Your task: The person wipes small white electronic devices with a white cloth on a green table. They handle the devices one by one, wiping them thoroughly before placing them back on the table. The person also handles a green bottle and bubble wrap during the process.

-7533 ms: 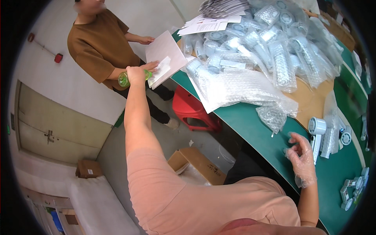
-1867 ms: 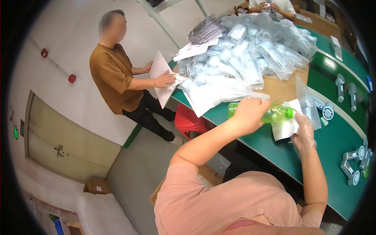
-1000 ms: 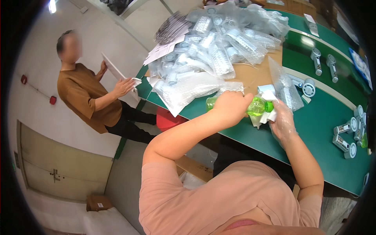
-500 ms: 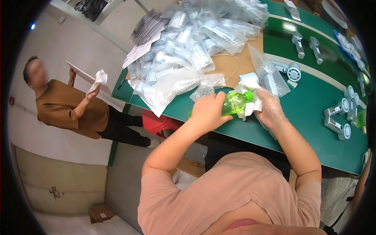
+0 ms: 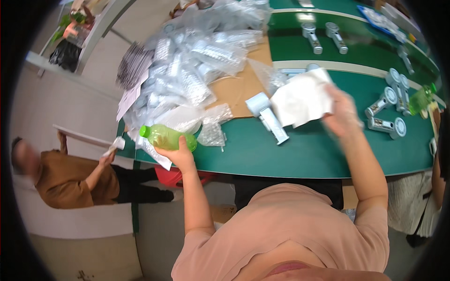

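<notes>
Over the smooth table point(image 5: 225, 159), left fingers point(image 5: 183, 144) clasp a translucent bottle point(image 5: 164, 136), right fingers point(image 5: 331, 101) a limp sheet point(image 5: 302, 98)

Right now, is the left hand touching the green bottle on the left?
Touching: the head view shows the left hand holding the bottle, thumb across it.

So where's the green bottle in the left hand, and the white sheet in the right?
Translucent green bottle point(image 5: 167, 136): head view, side of its body.
White sheet point(image 5: 301, 99): head view, middle of its broad face.

Worktop point(image 5: 304, 157) evenly lit; glare on green belt point(image 5: 375, 44) beyond it; right grip point(image 5: 342, 112) above it blurred; margins bowed, dark.
</notes>
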`<act>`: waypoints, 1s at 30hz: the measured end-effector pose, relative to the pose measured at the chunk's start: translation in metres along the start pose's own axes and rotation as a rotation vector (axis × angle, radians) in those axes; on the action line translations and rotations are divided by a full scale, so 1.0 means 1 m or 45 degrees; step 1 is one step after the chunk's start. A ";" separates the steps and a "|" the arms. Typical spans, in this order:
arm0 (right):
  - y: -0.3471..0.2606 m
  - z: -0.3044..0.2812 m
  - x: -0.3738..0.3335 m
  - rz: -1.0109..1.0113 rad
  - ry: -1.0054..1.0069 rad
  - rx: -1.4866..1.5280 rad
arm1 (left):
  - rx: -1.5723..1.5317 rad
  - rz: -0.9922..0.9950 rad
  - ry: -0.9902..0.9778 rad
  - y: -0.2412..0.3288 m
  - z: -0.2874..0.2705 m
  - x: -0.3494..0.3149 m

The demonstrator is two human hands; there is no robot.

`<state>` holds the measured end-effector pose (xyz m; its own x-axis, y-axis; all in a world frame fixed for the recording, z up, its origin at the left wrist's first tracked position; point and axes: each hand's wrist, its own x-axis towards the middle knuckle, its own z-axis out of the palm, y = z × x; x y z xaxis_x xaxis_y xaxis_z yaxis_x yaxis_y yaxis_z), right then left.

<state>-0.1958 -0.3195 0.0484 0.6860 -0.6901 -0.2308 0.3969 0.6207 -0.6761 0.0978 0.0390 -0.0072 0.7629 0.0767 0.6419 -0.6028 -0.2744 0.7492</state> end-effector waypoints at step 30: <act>-0.022 -0.134 0.050 -0.543 0.171 -0.526 | 0.706 0.447 -1.670 0.212 0.520 -0.085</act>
<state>-0.2519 -0.4174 -0.0422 0.4247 -0.9038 0.0524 0.3318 0.1016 -0.9379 0.0261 -0.5245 0.0122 0.4427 -0.8948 -0.0580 -0.8644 -0.4431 0.2376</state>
